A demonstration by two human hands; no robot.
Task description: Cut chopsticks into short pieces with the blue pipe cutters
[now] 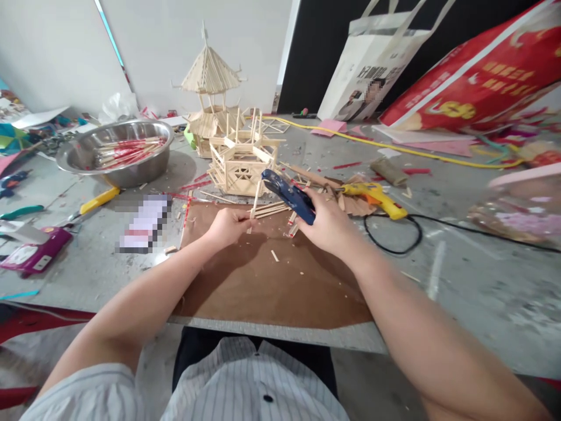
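Note:
Between its fingertips my left hand (232, 227) pinches a thin wooden stick (256, 199), which stands nearly upright. My right hand (326, 222) is wrapped around a dark blue hand tool (287, 196), perhaps a cutter; its tip points up and left, near the stick's upper end. Several loose sticks (274, 209) lie between my hands on a brown mat (263, 280). Just behind stands a partly built stick model (243, 166) with upright posts. Farther back is a stick pavilion (210, 73) with a pointed roof.
At the left are a metal bowl (120, 169) with red-tipped sticks, a yellow utility knife (100, 200), a blurred phone-like rectangle (144, 224) and a purple device (37, 254). At the right, a yellow glue gun (379, 197) trails a black cord. Bags (368, 64) stand behind.

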